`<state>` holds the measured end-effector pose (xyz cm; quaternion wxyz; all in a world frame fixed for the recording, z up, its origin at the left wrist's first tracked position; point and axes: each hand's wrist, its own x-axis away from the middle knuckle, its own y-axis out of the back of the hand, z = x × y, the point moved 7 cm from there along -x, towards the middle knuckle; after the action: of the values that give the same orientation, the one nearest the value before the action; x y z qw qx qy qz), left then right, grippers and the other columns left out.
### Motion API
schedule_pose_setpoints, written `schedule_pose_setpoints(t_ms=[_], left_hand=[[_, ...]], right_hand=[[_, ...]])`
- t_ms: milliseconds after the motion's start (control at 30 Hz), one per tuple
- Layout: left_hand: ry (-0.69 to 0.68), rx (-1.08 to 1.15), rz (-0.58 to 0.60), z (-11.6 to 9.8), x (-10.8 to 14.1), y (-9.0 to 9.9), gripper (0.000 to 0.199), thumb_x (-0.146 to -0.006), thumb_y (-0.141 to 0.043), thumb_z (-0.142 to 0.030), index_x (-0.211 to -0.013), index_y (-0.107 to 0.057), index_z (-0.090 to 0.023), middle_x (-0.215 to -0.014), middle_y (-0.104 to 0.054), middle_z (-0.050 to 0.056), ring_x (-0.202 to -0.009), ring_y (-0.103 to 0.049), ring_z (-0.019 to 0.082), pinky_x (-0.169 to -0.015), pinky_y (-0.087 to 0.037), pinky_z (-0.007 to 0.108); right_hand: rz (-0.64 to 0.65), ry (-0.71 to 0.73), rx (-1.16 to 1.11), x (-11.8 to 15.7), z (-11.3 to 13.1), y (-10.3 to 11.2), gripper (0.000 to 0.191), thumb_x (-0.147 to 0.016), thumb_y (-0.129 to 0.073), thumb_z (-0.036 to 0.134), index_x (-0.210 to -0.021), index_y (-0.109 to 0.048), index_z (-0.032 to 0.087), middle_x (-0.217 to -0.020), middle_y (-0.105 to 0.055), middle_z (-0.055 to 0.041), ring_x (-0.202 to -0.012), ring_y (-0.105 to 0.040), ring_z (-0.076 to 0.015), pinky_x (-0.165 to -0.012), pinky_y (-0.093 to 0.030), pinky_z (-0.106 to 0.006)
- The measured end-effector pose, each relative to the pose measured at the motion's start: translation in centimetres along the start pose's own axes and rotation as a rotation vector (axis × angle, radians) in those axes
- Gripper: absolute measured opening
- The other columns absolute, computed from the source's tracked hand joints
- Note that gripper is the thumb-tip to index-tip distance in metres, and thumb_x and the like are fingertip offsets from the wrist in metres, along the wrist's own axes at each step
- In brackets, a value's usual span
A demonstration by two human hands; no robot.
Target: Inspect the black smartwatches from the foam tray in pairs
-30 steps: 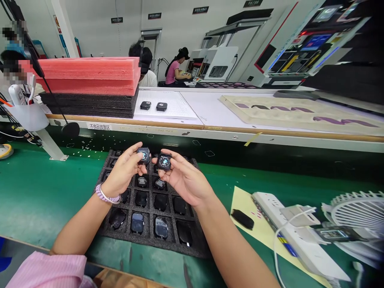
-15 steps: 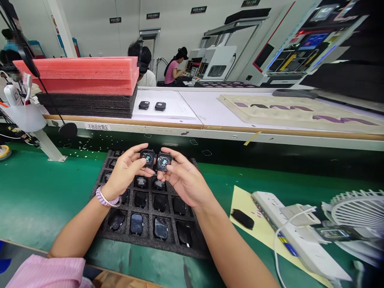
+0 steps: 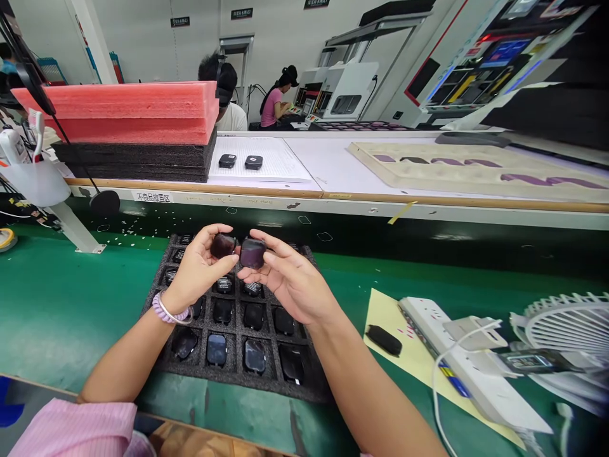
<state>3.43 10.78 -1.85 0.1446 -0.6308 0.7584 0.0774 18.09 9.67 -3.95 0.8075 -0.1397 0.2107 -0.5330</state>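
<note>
Between the thumb and fingers of my left hand [image 3: 202,260] is a dark smartwatch body [image 3: 223,245] without a strap. My right hand [image 3: 285,270] grips a second smartwatch [image 3: 252,253] by its edges, close beside the first. Both faces look dark and glossy with a reddish sheen. The pair is held above a black foam tray [image 3: 238,376], whose square compartments hold several more watch bodies, such as one at the front [image 3: 217,350]. My hands and forearms cover part of the tray.
On the shelf ahead are two black watch bodies [image 3: 254,162], stacked red foam [image 3: 118,111] and a beige tray [image 3: 375,174]. A power strip [image 3: 480,374], a white fan [image 3: 566,336] and a black object [image 3: 383,341] on yellow paper lie right. A pen holder [image 3: 35,184] stands left.
Both watch faces have gone from lit displays with graphics to dark. My hands have shifted slightly left with the watches, which stay side by side.
</note>
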Motion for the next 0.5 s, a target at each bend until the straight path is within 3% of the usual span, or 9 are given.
schedule_pose_setpoints(t_ms=[200,500], left_hand=[[-0.04,-0.08,-0.02,0.24,-0.15,0.32,0.041,-0.078,-0.068,-0.019,-0.117,-0.056,-0.019,-0.101,-0.061,0.003,-0.089,-0.061,0.013,-0.079,-0.05,0.024],[-0.078,-0.23,-0.051,-0.72,0.24,0.46,0.04,-0.079,-0.065,-0.021,-0.118,-0.058,-0.02,-0.113,-0.059,0.006,-0.095,-0.057,0.016,-0.077,-0.048,0.025]], right_hand=[[0.06,0.021,0.052,0.37,-0.03,-0.38,0.04,-0.089,-0.08,0.035,-0.125,-0.064,0.031,-0.109,-0.065,-0.0016,-0.092,-0.073,-0.0212,-0.088,-0.061,-0.037],[0.069,0.047,0.065,0.48,0.3,-0.59,0.036,-0.088,-0.082,0.037,-0.119,-0.066,0.03,-0.113,-0.063,-0.0019,-0.089,-0.074,-0.0215,-0.088,-0.063,-0.039]])
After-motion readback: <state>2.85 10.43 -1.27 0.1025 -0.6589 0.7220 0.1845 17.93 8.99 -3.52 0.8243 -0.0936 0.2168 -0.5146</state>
